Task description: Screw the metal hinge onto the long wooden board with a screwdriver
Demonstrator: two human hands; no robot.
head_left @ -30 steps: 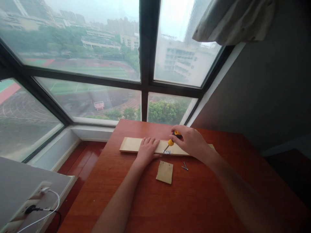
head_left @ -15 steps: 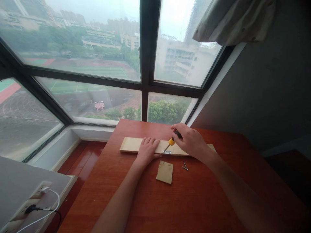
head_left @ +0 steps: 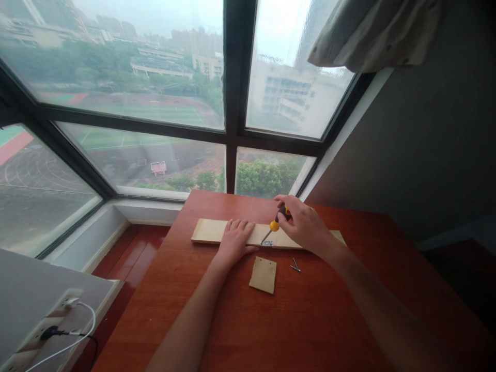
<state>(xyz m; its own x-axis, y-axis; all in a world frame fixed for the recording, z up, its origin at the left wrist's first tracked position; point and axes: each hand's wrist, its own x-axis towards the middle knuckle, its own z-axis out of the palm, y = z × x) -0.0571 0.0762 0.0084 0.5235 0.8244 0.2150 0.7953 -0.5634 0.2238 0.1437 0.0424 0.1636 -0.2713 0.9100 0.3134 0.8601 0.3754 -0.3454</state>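
A long pale wooden board (head_left: 209, 230) lies across the table. My left hand (head_left: 234, 242) rests flat on it, fingers stretched over the top and thumb along the front edge. My right hand (head_left: 306, 221) is closed around the black and yellow handle of a screwdriver (head_left: 275, 226). The tool slants down to the left, its tip at a small metal hinge-like plate (head_left: 267, 244) at the board's front edge. Whether a screw sits under the tip is too small to tell. In front lies a thin tan square piece (head_left: 262, 275) with two small holes. Two screws (head_left: 295, 265) lie right of it.
The reddish-brown wooden table (head_left: 186, 305) stands against large dark-framed windows (head_left: 231, 103). A grey wall (head_left: 387, 144) rises on the right, with a cloth (head_left: 380, 36) hanging above. Lower left, a plug (head_left: 49, 334) and cables (head_left: 93, 320) come out of wall sockets.
My right hand has shifted its grip and turned slightly on the screwdriver, showing more of the handle. The left hand, board and loose pieces have stayed in place.
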